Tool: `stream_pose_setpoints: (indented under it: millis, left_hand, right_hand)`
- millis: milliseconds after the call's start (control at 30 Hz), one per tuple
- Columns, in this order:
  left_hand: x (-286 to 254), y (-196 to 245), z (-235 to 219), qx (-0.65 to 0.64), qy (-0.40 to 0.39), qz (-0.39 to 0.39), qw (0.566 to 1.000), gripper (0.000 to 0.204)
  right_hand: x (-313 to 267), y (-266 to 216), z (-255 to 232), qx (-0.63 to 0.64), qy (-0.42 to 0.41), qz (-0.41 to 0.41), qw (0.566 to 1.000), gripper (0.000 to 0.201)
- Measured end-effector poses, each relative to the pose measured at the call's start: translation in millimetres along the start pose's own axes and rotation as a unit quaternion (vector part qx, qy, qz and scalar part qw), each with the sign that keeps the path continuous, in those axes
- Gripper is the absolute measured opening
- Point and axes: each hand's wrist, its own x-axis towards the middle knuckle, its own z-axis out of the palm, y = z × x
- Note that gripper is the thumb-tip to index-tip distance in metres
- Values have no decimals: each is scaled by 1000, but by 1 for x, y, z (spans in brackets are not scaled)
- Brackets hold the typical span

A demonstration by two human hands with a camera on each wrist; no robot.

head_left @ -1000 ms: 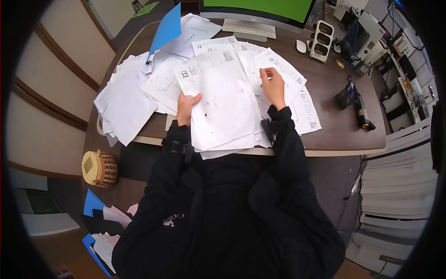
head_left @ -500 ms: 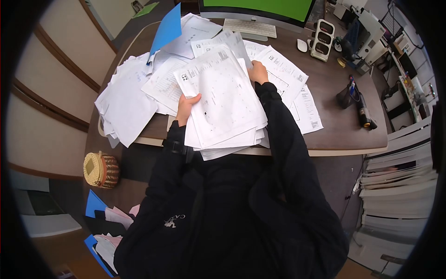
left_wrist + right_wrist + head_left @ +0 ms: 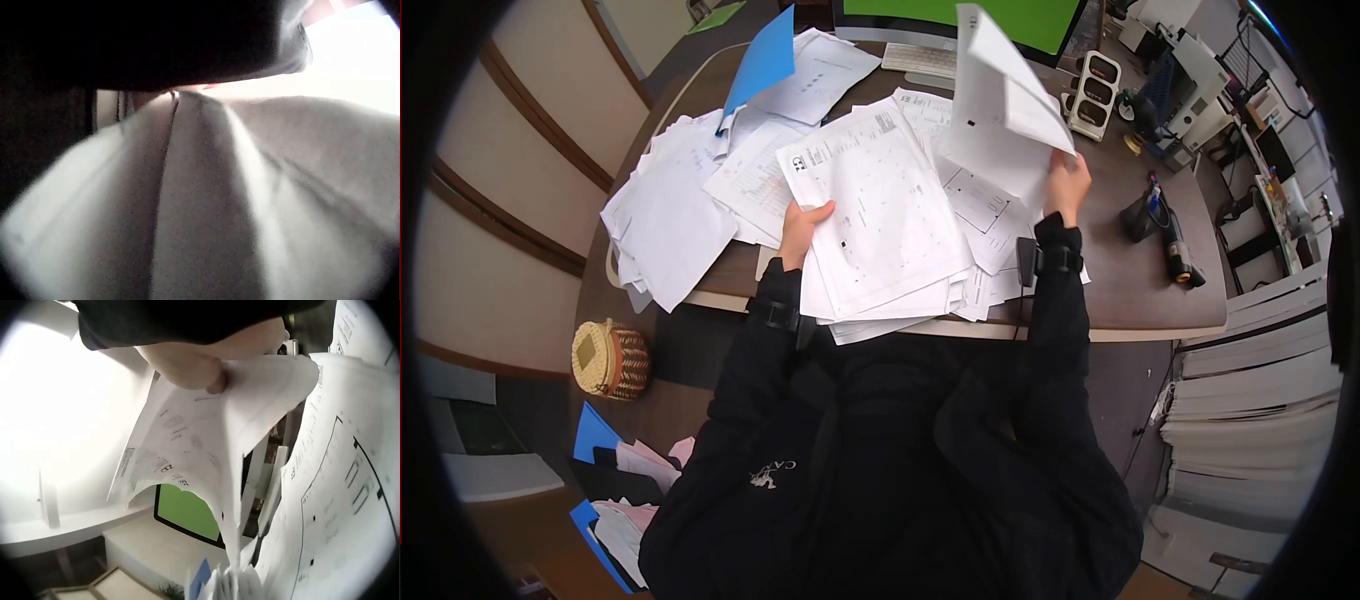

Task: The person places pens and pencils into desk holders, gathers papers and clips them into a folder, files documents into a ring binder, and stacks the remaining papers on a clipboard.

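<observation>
In the head view my left hand (image 3: 802, 232) grips the left edge of a stack of printed papers (image 3: 885, 220), thumb on top. The stack reaches over the desk's front edge. To the right, my right hand (image 3: 1067, 188) pinches the near right corner of a raised, bent sheet of paper (image 3: 1000, 110). This sheet stands up in front of the monitor, above printed drawings (image 3: 983, 205) spread on the desk. The right wrist view shows the curved sheet hanging from the fingers (image 3: 217, 381). Pale undersides of the stack (image 3: 206, 200) fill the left wrist view, where the left hand is mostly hidden.
Left of the stack lies a loose paper pile (image 3: 670, 210), with a blue folder (image 3: 762, 70) standing behind. A keyboard (image 3: 920, 60) and monitor (image 3: 1050, 25) are at the back. A power strip (image 3: 1094, 95) and pen holder (image 3: 1142, 215) stand on the right.
My right hand reached to the stack's upper right side, took hold of paper there and swung it up and to the right. The left hand has kept its grip on the stack.
</observation>
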Motion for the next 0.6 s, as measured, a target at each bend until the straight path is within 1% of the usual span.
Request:
stream_pose_setpoints:
  millis: [33,67,100,133,200,233,267,333,400,433,467,500,533,600]
  left_hand:
    - [1,-1,0,1,-2,0,1000,44]
    - [1,-2,-1,3,4,1,1000,44]
    - [1,-2,0,6,9,2,1000,44]
    - [1,-1,0,7,8,1,1000,44]
    - [-1,2,2,37,24,1,999,43]
    - [-1,2,1,37,24,1,999,43]
    - [0,1,0,32,20,-4,999,45]
    - [2,-2,-1,26,16,-9,999,48]
    - [2,-4,2,44,24,33,998,66]
    - [2,-6,3,44,24,32,998,66]
    - [-2,-3,10,44,27,85,995,75]
    - [-5,-1,14,44,30,138,989,85]
    - [-6,0,16,44,30,138,989,85]
    - [-8,3,20,97,37,159,982,92]
  right_hand:
    - [0,1,-10,85,-25,53,995,24]
    - [-2,0,-20,169,-49,104,979,24]
    - [-7,-10,-29,178,-76,141,971,29]
    - [-12,-15,-36,178,-75,141,971,29]
    - [-21,-21,-44,236,-91,180,951,36]
    - [-23,-21,-48,253,-107,212,938,44]
    - [-26,-21,-49,254,-107,212,938,44]
    - [-34,-24,-49,276,-105,240,925,46]
    - [-46,-34,-47,276,-120,244,922,43]
    - [-53,-39,-43,276,-136,247,919,41]
    - [-61,-40,-39,246,-141,228,932,42]
    - [-69,-42,-36,192,-170,224,940,43]
    - [-79,-45,-34,137,-199,219,945,44]
    - [-106,-64,-28,103,-263,173,943,42]
